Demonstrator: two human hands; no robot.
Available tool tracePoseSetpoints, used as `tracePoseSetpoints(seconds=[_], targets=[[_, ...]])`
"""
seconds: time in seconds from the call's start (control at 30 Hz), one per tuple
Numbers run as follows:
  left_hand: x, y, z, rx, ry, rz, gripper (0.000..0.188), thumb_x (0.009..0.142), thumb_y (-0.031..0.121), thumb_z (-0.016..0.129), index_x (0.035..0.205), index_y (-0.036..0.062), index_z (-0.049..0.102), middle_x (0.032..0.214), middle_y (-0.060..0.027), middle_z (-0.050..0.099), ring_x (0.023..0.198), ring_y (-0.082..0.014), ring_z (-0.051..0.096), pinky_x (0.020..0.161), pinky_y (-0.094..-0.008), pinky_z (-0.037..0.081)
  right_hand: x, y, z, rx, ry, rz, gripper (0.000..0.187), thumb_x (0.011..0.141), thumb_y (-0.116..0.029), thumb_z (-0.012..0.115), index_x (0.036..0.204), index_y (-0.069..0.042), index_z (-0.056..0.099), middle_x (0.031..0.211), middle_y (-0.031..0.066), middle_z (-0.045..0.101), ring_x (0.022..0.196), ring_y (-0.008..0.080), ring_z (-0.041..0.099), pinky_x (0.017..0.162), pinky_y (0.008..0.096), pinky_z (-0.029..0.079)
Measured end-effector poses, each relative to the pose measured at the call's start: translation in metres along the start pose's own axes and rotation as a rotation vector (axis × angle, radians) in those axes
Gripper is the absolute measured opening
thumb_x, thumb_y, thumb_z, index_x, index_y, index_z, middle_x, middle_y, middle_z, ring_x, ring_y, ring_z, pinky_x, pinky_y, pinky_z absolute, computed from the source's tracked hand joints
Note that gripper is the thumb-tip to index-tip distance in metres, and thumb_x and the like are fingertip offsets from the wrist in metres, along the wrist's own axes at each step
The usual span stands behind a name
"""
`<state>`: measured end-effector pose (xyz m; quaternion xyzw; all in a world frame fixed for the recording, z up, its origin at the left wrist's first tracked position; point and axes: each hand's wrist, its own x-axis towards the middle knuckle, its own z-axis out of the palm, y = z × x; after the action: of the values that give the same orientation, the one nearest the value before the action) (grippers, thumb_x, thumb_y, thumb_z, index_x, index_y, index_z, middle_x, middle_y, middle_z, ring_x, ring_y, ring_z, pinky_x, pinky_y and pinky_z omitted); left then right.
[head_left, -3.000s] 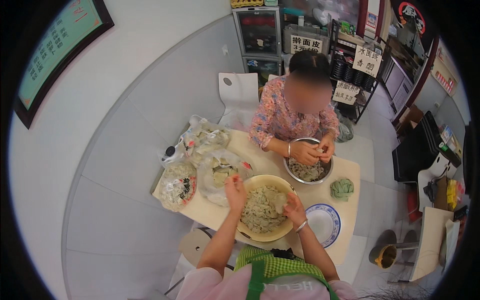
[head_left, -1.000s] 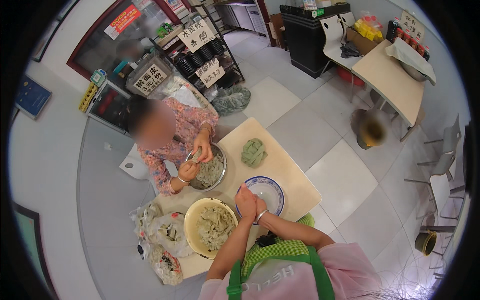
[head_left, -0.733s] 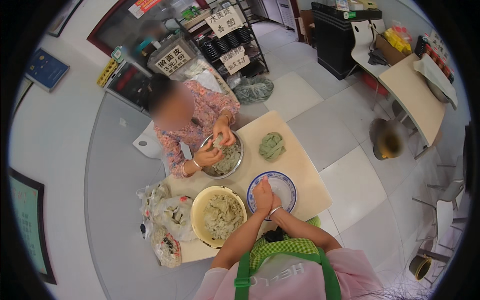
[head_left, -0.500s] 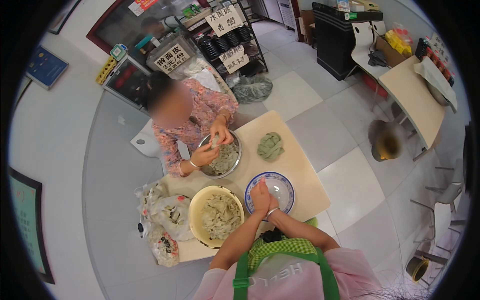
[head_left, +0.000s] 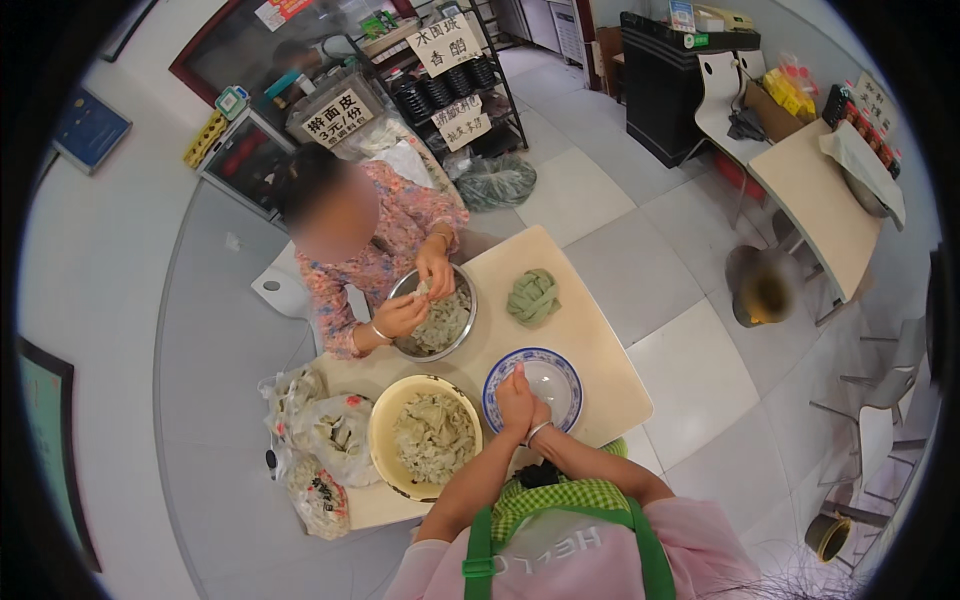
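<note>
Blue-rimmed dish (head_left: 573, 385) x1, 2 hands (head_left: 516, 402) tog. over it.

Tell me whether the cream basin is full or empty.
The cream basin is partly full: pale green pieces lie inside, leaving part of it bare.

Just behind the fingers (head_left: 517, 378), a silver-coloured bangle (head_left: 538, 431) circled the right wrist (head_left: 545, 437). The forearms (head_left: 470, 490) were bare back to a pale pink top (head_left: 705, 545) with short, loose sleeves, well behind the fingers on both sides. Over the top went an apron (head_left: 565, 495) in small bright green check, a bunched black piece (head_left: 540, 474) at its edge nearest the fingers. Two plain green straps (head_left: 655, 550) ran backward, the left one carrying a green buckle (head_left: 479, 568); between them, whitish lettering (head_left: 550, 551) crossed the chest.
</note>
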<state>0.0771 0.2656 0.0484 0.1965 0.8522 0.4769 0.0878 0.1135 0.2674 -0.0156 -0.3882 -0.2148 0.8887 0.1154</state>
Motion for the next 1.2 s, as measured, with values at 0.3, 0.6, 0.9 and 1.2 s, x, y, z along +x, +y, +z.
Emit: tracePoseSetpoints(seconds=[0.3, 0.6, 0.9, 1.2], targets=[[0.011, -0.041, -0.016, -1.035, -0.206, -0.643, 0.028, 0.090, 0.029, 0.037, 0.088, 0.0057, 0.052, 0.073, -0.0041, 0.053, 0.068, -0.0160, 0.051, 0.061, -0.0300, 0.042, 0.008, -0.030, -0.029, -0.214, -0.167, 0.204, 0.028, 0.090, -0.033, 0.037, 0.099, -0.010, 0.052, 0.083, 0.0026, 0.053, 0.066, 0.0132, 0.052, 0.057, 0.0289, 0.046], [-0.024, -0.018, -0.123, -0.681, -0.293, -0.303, 0.035, 0.080, 0.001, 0.051, 0.114, 0.0069, 0.047, 0.101, -0.0026, 0.052, 0.082, -0.0078, 0.044, 0.071, -0.0221, 0.037, -0.048, -0.072, 0.032, -0.271, -0.635, 0.352, 0.037, 0.085, -0.013, 0.052, 0.118, -0.003, 0.040, 0.104, 0.0037, 0.050, 0.101, 0.0158, 0.049, 0.087, 0.0342, 0.043], [-0.061, -0.093, -0.167, -0.231, 0.172, -0.356, 0.017, 0.083, 0.016, 0.052, 0.094, 0.0026, 0.054, 0.063, -0.0068, 0.052, 0.051, -0.0127, 0.047, 0.048, -0.0270, 0.038, -0.038, 0.036, 0.086, -1.052, -0.530, -0.359, 0.024, 0.076, -0.009, 0.061, 0.098, -0.002, 0.052, 0.083, 0.0060, 0.056, 0.068, 0.0120, 0.054, 0.061, 0.0244, 0.045], [-0.065, -0.105, -0.218, -0.279, 0.078, -0.313, 0.038, 0.083, 0.034, 0.052, 0.069, -0.0018, 0.052, 0.049, -0.0105, 0.043, 0.045, -0.0224, 0.044, 0.046, -0.0349, 0.034, 0.000, 0.090, 0.103, -1.385, -0.262, -0.541, 0.031, 0.073, -0.028, 0.061, 0.089, -0.002, 0.060, 0.079, 0.0197, 0.059, 0.073, 0.0321, 0.057, 0.066, 0.0373, 0.044]])
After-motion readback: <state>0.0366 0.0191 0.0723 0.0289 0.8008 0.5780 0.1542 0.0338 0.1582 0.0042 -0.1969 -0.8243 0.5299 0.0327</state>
